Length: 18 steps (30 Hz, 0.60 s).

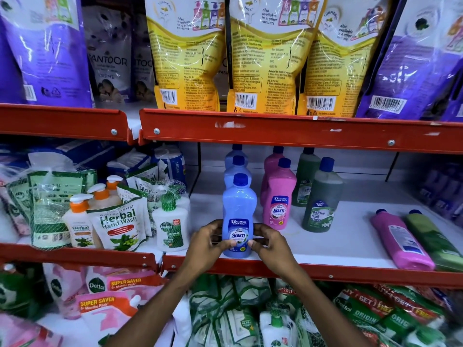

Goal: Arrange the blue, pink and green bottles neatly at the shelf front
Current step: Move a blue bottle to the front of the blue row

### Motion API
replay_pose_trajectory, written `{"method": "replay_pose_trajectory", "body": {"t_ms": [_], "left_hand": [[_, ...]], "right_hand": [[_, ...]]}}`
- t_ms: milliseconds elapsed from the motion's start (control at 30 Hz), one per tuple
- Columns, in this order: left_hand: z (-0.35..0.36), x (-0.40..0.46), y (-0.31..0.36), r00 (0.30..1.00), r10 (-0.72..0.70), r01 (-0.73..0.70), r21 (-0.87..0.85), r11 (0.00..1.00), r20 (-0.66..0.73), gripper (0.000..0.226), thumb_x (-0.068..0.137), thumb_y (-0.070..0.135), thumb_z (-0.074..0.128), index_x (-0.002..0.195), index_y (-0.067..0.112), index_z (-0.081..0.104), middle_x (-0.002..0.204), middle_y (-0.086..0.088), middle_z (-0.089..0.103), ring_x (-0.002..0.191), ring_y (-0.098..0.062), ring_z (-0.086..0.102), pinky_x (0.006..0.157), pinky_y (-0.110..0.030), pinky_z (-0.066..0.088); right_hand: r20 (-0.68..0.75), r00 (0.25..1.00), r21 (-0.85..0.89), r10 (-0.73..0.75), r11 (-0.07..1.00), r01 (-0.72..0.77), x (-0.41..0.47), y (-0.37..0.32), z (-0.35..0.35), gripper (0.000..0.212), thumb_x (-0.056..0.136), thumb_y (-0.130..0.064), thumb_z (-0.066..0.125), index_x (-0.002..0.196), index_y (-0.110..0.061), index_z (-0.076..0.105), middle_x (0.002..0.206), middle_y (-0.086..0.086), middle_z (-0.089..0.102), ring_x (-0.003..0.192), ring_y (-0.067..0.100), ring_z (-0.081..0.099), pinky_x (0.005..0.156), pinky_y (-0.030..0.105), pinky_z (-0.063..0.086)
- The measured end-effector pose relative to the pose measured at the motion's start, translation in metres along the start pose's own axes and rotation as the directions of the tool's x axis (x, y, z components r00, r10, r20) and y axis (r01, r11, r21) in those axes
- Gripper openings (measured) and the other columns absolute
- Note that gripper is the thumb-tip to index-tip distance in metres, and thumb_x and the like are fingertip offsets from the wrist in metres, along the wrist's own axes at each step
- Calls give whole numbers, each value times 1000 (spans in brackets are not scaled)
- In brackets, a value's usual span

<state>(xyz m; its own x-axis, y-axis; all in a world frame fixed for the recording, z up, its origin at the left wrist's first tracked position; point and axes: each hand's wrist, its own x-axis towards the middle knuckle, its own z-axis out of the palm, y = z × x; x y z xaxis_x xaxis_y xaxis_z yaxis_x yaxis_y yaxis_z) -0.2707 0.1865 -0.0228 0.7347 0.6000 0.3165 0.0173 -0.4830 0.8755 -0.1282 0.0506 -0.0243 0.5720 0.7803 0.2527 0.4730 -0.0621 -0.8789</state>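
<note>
I have both hands on the front blue bottle (239,216), which stands upright at the very lip of the white shelf (325,246), label facing me. My left hand (209,242) wraps its left side and my right hand (269,242) its right, thumbs pressed on the lower label, so both are closed around this one bottle. I judge that I am squaring it to the edge.

The blue row looks close to done: two more blue bottles (238,169) stand in file right behind the one I hold.

The pink row is partly made. One pink bottle (279,199) stands upright just right of the blue, set back a little from the edge, with a second pink bottle (273,159) behind it. The green row is the same: a green bottle (322,196) stands upright beside the pink one, also back from the lip, with another green bottle (307,171) behind.

What is left, as I read it: a fallen pink bottle (400,240) and a fallen green bottle (436,242) lie on their sides at the right end of the shelf, well apart from their rows. Those need standing up and placing with their colours, and the pink and green fronts need pulling forward level with the blue.
</note>
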Motion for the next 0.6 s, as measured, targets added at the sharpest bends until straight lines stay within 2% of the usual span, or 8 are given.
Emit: {"method": "replay_pose_trajectory", "body": {"t_ms": [300,367,433,500,533,600], "left_hand": [[-1,-4,3,1000,-10,9,-12,1000,-16,44,76,22,82,117,19,67,107,3,77,95,-11,74,87,-46,61],[-2,-5,4,1000,-22,22,-14,1000,-5,49,74,24,83,120,19,65,109,4,77,98,-10,73,89,-47,61],[-3,-8,4,999,-47,46,-59,997,-11,64,70,28,86,128,22,59,116,6,74,106,-10,70,91,-46,60],[-4,-17,9,989,-49,43,-53,998,-138,71,68,36,86,131,24,57,121,9,69,111,-7,65,91,-36,59],[-4,-24,15,966,13,-9,18,1000,-258,62,70,40,84,126,23,61,117,11,67,107,-4,64,87,-30,58],[2,-39,28,853,277,-205,204,957,-442,31,80,36,76,104,17,69,100,7,65,94,-3,62,77,-21,52]], "right_hand": [[24,1000,23,0,1000,0,-3,-5,0,29,89,-11,65,115,-24,62,114,-8,71,106,7,66,89,26,57],[43,999,30,0,1000,-1,-4,-5,-1,31,89,-11,65,117,-24,62,115,-9,70,106,4,66,90,26,56],[46,999,33,-9,999,8,-5,-6,-4,36,89,-10,65,122,-21,60,118,-8,69,108,3,65,89,18,55],[-13,1000,49,-6,999,7,-11,-7,-12,39,88,-7,65,124,-19,59,119,-7,68,108,6,65,82,11,53],[-69,998,50,-6,999,10,-15,-7,-19,37,88,-5,65,122,-20,60,116,-9,69,105,7,65,78,10,53],[-209,978,32,-20,999,28,-26,-6,-36,31,87,-3,64,111,-23,65,107,-13,71,94,8,68,74,19,57]]}}
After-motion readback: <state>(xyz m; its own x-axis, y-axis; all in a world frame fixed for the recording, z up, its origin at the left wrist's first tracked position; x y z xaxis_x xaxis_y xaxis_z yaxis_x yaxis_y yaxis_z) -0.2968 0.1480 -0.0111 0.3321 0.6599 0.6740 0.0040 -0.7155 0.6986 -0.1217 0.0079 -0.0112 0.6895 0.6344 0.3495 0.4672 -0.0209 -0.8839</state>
